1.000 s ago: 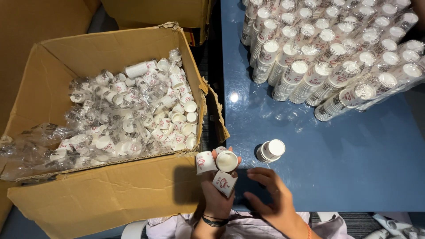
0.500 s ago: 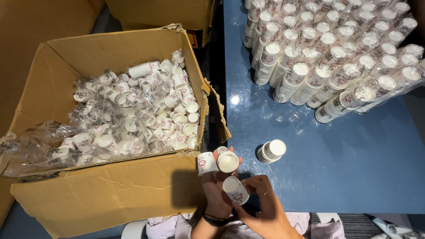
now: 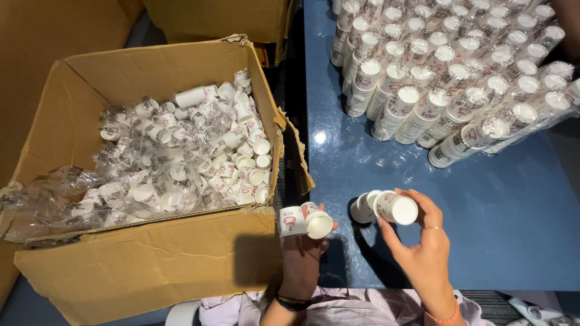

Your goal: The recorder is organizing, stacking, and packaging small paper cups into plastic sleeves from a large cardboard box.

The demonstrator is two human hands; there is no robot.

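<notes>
— What's she got in her hands right now?

— The left hand (image 3: 302,259) is closed around two small paper cups (image 3: 304,221), printed white ones lying on their sides, fingers wrapped under them. The right hand (image 3: 423,247) pinches a single cup (image 3: 396,207) between thumb and fingertips, tipped sideways, just above the short stack of cups (image 3: 364,207) standing on the blue table (image 3: 495,229).

— Where's that from where she stands?

— The stack sits at about twelve o'clock from her right hand, and the held cup is touching it or just beside it; I can't tell which. The left hand is at nine o'clock from that, right by the corner of the cardboard box (image 3: 151,271).

— How far along would you say this is?

— Partway, by my guess. Up at one o'clock there's a big cluster of tall finished stacks (image 3: 453,84) leaning across the table, so plenty looks done. But the box at ten o'clock is still heaped with loose cups in clear wrappers (image 3: 181,163), so a good deal seems left. The stack under her hand looks only a few cups high.
</notes>
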